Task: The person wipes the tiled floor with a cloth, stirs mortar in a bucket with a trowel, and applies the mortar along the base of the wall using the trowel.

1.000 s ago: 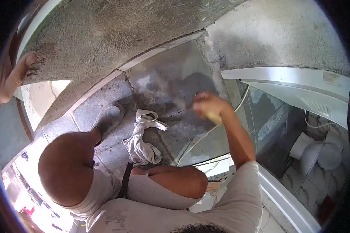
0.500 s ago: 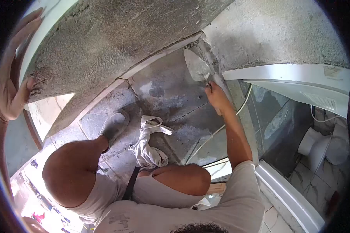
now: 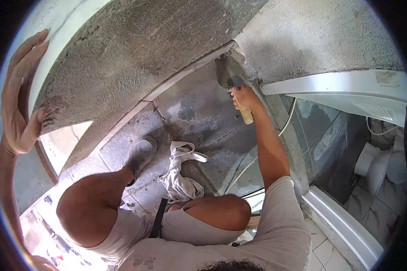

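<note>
My right hand point(image 3: 244, 98) is wrapped round the wooden handle of a trowel point(image 3: 223, 76). The trowel's blade points into the corner where the low wall strip meets the doorway sill; its tip is close to the rough mortar there. My left hand point(image 3: 19, 97) rests against the wall edge point(image 3: 37, 83), fingers stretched out along the pale face and thumb on the rough grey plaster point(image 3: 135, 54). A crumpled whitish cloth point(image 3: 181, 174) lies on the grey tiled floor point(image 3: 199, 108) between my legs.
A thin pale cable point(image 3: 287, 119) crosses the sill point(image 3: 280, 106) on the right. Beyond it are a white door point(image 3: 362, 101) and a white toilet point(image 3: 371, 165). My shoe point(image 3: 141, 156) stands on the floor left of the cloth. A white frame piece point(image 3: 341, 226) lies at lower right.
The trowel has turned: its blade now looks dark and edge-tilted, and its handle shows below my right hand. My left hand stays at the wall edge. The view has shifted slightly.
</note>
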### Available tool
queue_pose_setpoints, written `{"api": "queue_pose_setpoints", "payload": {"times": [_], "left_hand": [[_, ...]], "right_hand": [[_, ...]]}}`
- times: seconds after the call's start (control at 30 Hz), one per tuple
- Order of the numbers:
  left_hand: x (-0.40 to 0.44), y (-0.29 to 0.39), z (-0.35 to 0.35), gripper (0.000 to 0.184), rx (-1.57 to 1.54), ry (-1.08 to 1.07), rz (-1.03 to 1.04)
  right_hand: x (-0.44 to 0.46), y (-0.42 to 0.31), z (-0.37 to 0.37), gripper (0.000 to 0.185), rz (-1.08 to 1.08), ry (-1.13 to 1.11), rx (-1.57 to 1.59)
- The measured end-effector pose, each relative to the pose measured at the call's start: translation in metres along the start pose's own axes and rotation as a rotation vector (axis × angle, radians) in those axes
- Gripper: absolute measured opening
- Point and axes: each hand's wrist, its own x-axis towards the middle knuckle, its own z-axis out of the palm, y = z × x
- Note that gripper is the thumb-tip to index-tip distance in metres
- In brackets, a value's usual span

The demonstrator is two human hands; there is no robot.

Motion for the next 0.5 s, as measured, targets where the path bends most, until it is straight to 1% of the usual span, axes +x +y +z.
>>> {"api": "queue_pose_setpoints", "payload": {"times": [0.07,0.13,0.17,0.27,0.33,0.43,0.5], "left_hand": [[0.000,-0.001,0.000,0.078,0.012,0.008,0.017],[0.000,0.000,-0.001,0.077,0.011,0.009,0.013],[0.001,0.001,-0.001,0.077,0.010,0.011,0.015],[0.001,0.001,-0.002,0.076,-0.017,0.012,0.000],[0.001,0.000,-0.002,0.077,0.032,0.015,0.028],[0.000,-0.002,0.000,0.077,0.044,0.027,0.035],[0.001,0.000,0.001,0.077,0.028,0.046,0.027]], "right_hand": [[0.004,-0.001,-0.004,0.023,-0.009,0.038,0.001],[0.014,0.007,-0.007,0.030,-0.051,0.087,0.008],[0.021,0.014,-0.006,0.030,-0.051,0.090,0.008],[0.029,0.031,-0.006,0.032,-0.102,0.161,-0.067],[0.018,0.037,-0.007,0.036,-0.218,0.284,0.006],[0.015,0.052,-0.016,0.041,-0.276,0.281,-0.070],[0.007,0.058,-0.024,0.042,-0.280,0.273,-0.067]]}}
